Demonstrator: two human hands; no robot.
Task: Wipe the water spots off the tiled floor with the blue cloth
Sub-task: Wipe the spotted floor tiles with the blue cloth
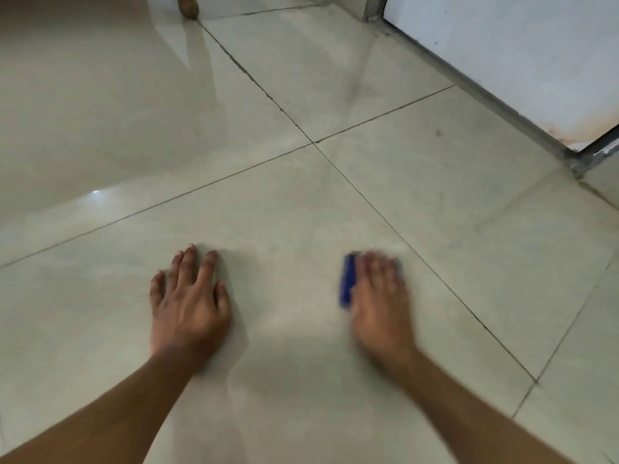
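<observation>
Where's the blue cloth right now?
In the head view the blue cloth lies on the pale tiled floor at lower right, pressed under the right hand, across from the left hand lying flat on the same tile.

The tiled floor (288,202) is pale beige ceramic or stone-look tile, smooth and glossy, mirroring light most strongly on the tile far left of the central grout cross. The grout lines (338,169) are dark, thin and matt, chipped and rough in the stretch running away from that cross. The blue cloth (348,279) looks soft and matt, though blurred. Right of the cross, a white panel (502,51) appears smooth and matt, rust-stained at its lower corner, edged by a dull grey metal-looking strip (522,118).
</observation>
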